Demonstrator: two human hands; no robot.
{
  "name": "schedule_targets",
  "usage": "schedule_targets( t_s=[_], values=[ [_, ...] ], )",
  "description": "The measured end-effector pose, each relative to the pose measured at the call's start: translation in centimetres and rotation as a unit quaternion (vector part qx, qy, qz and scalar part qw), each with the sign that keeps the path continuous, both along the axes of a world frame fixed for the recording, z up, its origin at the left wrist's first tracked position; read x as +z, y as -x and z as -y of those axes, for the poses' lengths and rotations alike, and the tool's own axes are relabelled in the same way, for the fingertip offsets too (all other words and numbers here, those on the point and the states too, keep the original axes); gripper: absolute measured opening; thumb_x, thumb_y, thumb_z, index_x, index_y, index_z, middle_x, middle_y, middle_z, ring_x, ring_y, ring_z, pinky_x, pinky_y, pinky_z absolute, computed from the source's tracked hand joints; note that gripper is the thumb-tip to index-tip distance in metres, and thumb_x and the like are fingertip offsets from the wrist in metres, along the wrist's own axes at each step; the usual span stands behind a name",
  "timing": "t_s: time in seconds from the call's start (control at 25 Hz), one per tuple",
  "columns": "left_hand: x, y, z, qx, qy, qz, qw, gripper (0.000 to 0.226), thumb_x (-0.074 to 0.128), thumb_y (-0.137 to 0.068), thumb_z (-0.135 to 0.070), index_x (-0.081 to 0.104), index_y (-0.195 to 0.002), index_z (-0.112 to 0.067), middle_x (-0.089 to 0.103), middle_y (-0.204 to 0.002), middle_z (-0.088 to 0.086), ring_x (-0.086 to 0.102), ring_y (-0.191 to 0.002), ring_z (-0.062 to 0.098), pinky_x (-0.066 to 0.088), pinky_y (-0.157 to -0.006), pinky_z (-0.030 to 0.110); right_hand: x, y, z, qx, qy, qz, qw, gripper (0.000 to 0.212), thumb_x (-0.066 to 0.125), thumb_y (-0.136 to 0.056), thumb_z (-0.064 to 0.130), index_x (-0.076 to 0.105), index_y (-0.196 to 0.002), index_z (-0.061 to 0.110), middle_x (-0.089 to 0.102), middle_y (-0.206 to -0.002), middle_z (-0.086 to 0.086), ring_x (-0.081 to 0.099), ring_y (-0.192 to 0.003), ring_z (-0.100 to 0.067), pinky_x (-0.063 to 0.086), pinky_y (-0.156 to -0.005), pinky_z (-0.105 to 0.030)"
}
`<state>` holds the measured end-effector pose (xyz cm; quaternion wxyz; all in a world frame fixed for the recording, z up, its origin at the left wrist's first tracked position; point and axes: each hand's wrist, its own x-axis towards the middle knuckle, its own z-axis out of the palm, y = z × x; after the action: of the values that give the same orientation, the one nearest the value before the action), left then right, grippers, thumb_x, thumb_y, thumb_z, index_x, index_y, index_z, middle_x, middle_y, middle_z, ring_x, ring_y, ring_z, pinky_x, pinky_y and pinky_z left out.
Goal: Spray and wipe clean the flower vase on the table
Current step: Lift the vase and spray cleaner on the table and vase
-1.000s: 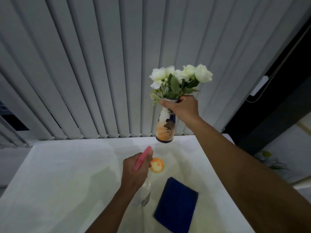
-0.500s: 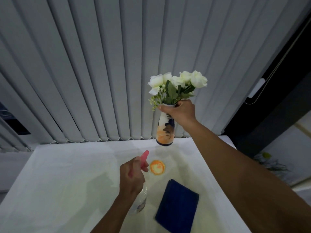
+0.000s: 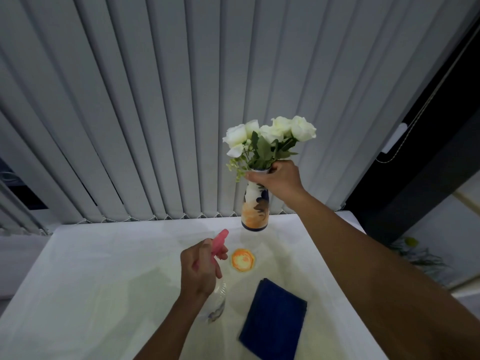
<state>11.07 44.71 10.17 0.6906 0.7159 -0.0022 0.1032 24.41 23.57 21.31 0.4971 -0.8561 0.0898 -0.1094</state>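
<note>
The right hand (image 3: 279, 179) is closed around the neck of the flower vase (image 3: 255, 210), holding it upright in the air right of the frame's centre, its base clear of the white desk (image 3: 91, 281). White roses (image 3: 270, 132) with green leaves rise from the vase mouth just above the fingers. The vase body is white with dark blue and orange markings.

Lower down, near the centre, the left hand (image 3: 198, 272) is wrapped around a clear spray bottle (image 3: 215, 302) with a pink trigger head (image 3: 219, 244); the nozzle points up toward the vase, well apart from it. The bottle is tilted.

On the desk, a small round orange-and-white coaster (image 3: 242, 260) lies below the vase, just right of the pink nozzle. A folded dark blue cloth (image 3: 272, 318) lies flat in the lower right, beside the bottle. Grey vertical blinds (image 3: 155, 100) fill the upper frame behind the desk.
</note>
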Motion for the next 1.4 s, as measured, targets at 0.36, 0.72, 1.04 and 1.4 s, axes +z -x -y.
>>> schedule_targets(
  t_s=[0.36, 0.72, 1.04, 1.4],
  values=[
    [1.1, -4.2, -3.8, -0.049, 0.041, -0.037, 0.997, 0.053, 0.032, -0.095, -0.027, 0.084, -0.086, -0.019, 0.067, -0.064, 0.021, 0.047, -0.038, 0.029, 0.04, -0.045, 0.029, -0.6, 0.4, 2.5, 0.085, -0.106, -0.028, 0.99, 0.032, 0.085, -0.052, 0.037, 0.079, -0.08, 0.021, 0.082, -0.085, 0.002, 0.077, -0.084, -0.011, 0.062, -0.071, -0.028],
    [1.2, -4.9, -4.2, -0.081, 0.042, -0.047, 0.995, 0.051, 0.034, -0.095, -0.025, 0.084, -0.095, -0.016, 0.066, -0.07, 0.025, 0.047, -0.045, 0.031, 0.04, -0.047, 0.031, -0.6, 0.5, 2.0, 0.1, -0.086, -0.04, 0.99, 0.037, 0.087, -0.05, 0.042, 0.078, -0.082, 0.025, 0.081, -0.083, 0.014, 0.075, -0.079, 0.0, 0.057, -0.06, -0.013],
    [0.0, -4.7, -3.5, -0.061, -0.011, -0.049, 0.997, 0.053, 0.033, -0.097, -0.034, 0.08, -0.074, -0.024, 0.064, -0.061, 0.015, 0.045, -0.04, 0.022, 0.041, -0.044, 0.03, -0.5, 0.2, 1.5, 0.093, -0.074, -0.044, 0.992, 0.042, 0.087, -0.049, 0.045, 0.078, -0.084, 0.024, 0.081, -0.084, 0.013, 0.076, -0.082, -0.004, 0.059, -0.069, -0.023],
    [-1.5, 0.0, 3.3, -0.113, -0.315, 0.017, 0.942, 0.051, 0.04, -0.083, -0.088, 0.043, -0.095, -0.038, 0.062, -0.074, -0.01, 0.064, -0.06, 0.003, 0.052, -0.051, 0.018, 0.9, -0.8, -3.6, -0.031, 0.022, -0.004, 0.999, 0.058, 0.093, -0.054, 0.052, 0.081, -0.098, 0.017, 0.078, -0.096, 0.004, 0.072, -0.088, -0.012, 0.062, -0.074, -0.027]
  ],
)
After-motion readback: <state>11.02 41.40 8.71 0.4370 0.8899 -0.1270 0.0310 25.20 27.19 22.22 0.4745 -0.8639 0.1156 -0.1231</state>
